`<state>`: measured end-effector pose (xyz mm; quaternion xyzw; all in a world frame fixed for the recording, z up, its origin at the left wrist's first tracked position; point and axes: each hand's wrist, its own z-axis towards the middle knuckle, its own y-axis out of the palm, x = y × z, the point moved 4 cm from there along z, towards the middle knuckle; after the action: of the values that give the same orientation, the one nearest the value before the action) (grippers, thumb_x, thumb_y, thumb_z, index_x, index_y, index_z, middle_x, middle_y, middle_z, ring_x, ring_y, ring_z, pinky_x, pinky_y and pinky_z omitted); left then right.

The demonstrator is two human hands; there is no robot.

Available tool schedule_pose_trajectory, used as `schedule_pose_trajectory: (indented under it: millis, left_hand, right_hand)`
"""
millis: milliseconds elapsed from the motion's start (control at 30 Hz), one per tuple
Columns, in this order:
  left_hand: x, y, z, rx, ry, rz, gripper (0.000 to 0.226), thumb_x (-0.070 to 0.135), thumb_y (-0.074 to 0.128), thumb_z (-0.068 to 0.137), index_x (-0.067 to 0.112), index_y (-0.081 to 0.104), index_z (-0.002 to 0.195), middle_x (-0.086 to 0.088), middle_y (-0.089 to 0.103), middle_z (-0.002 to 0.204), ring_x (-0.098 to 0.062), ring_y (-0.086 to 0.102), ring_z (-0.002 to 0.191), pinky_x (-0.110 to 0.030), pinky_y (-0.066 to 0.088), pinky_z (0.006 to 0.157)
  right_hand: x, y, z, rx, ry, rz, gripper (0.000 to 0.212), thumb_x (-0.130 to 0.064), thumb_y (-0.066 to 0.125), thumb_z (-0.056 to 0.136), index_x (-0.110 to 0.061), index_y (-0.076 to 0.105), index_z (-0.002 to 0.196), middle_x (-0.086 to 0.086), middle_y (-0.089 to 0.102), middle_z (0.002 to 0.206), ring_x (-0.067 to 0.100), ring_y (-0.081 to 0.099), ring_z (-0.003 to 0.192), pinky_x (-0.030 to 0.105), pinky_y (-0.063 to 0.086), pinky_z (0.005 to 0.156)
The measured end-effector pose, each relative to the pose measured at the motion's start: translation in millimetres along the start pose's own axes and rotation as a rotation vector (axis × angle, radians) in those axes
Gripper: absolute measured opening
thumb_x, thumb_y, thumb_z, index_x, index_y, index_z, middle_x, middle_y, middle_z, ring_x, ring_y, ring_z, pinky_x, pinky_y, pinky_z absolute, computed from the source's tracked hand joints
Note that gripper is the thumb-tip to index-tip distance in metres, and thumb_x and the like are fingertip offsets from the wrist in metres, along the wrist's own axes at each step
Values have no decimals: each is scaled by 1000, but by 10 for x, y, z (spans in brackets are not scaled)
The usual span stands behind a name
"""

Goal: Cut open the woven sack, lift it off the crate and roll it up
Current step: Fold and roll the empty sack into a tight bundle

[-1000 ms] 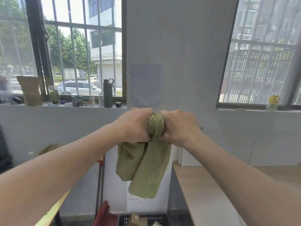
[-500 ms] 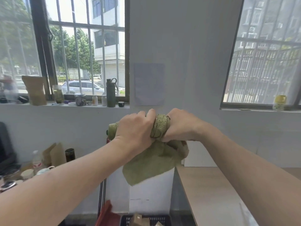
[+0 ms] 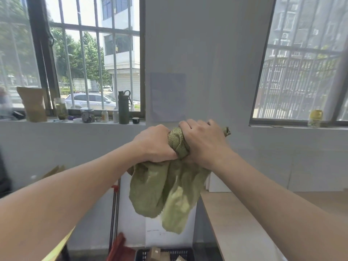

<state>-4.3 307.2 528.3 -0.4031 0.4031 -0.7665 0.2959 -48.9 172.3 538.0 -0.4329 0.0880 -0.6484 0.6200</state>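
I hold the green woven sack [image 3: 165, 191] up in front of me at chest height, against the white wall. Its upper part is wound into a tight roll between my fists, and a short tip pokes out past my right hand. My left hand [image 3: 154, 143] is shut on the left of the roll, my right hand [image 3: 204, 143] on the right, knuckles nearly touching. The loose tail of the sack hangs crumpled below both hands. The dark plastic crate [image 3: 165, 254] shows at the bottom edge, with cardboard boxes inside.
A wooden table [image 3: 235, 223] runs along the right. A red-handled cart frame [image 3: 114, 204] stands at lower left. The left windowsill [image 3: 75, 121] carries jars, a dark bottle and a paper bag; a yellow jar [image 3: 315, 118] sits on the right sill.
My hands have kept turning the roll; my right hand now lies further over its top. The hanging tail has shifted and bunched up under both fists. The view has drifted slightly.
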Motion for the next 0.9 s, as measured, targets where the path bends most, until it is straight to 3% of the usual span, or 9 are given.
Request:
schedule_pose_trajectory:
  millis: [100, 233, 367, 467, 600, 667, 767, 900]
  left_hand:
    - [-10, 36, -14, -136, -19, -179, 21, 26, 75, 57, 14, 59, 61, 1, 57, 55, -22, 52, 52, -34, 43, 53]
    - [36, -10, -87, -164, 57, -74, 29, 30, 75, 59, 7, 62, 69, 2, 59, 57, -19, 57, 53, -37, 49, 52]
    - [127, -76, -216, -40, 152, 173, 44, 48, 79, 59, 26, 58, 90, 10, 65, 78, -19, 65, 76, -37, 55, 64]
    - [192, -72, -294, 53, 219, 386, 63, 57, 83, 64, 26, 45, 103, 7, 58, 85, -25, 61, 81, -37, 47, 65]
    - [279, -39, -388, 269, 324, 655, 77, 63, 82, 66, 21, 46, 120, -1, 60, 98, -29, 60, 87, -37, 41, 69]
    - [280, 27, -418, 364, 364, 735, 69, 50, 86, 68, 17, 50, 117, -6, 61, 93, -31, 60, 81, -38, 39, 67]
    - [254, 58, -446, 470, 388, 768, 47, 19, 87, 56, 13, 57, 93, -8, 59, 66, -31, 54, 54, -32, 29, 53]
    - [223, 84, -436, 368, 322, 746, 37, 31, 71, 73, 21, 52, 103, 1, 54, 72, -26, 49, 62, -31, 33, 57]
  right_hand:
    - [0, 21, -7, 70, 17, 0, 49, -42, 83, 58, -18, 52, 87, 1, 63, 78, 28, 65, 67, 32, 27, 59]
    - [-9, 87, -72, 1, 94, 136, 30, -23, 68, 74, -19, 40, 84, -6, 50, 70, 29, 51, 62, 30, 21, 49]
    - [2, 80, -101, -165, 233, 281, 25, -21, 66, 70, -25, 48, 86, -4, 55, 75, 29, 52, 69, 32, 38, 58]
    - [25, 106, -114, -282, 319, 408, 20, -21, 63, 65, -26, 55, 83, -4, 62, 76, 27, 62, 70, 31, 44, 58]
    - [94, 166, -105, -395, 441, 588, 13, -19, 63, 62, -23, 59, 73, -1, 66, 71, 24, 66, 66, 28, 44, 52]
    - [114, 182, -116, -458, 481, 675, 15, -19, 67, 59, -18, 62, 73, 0, 66, 69, 23, 66, 64, 27, 46, 52]
    - [84, 214, -150, -546, 482, 795, 22, -18, 70, 54, -10, 64, 74, 2, 63, 66, 25, 63, 60, 29, 46, 53]
    - [57, 225, -202, -495, 380, 728, 25, -29, 73, 56, -19, 61, 76, -2, 67, 71, 25, 67, 67, 32, 53, 56]
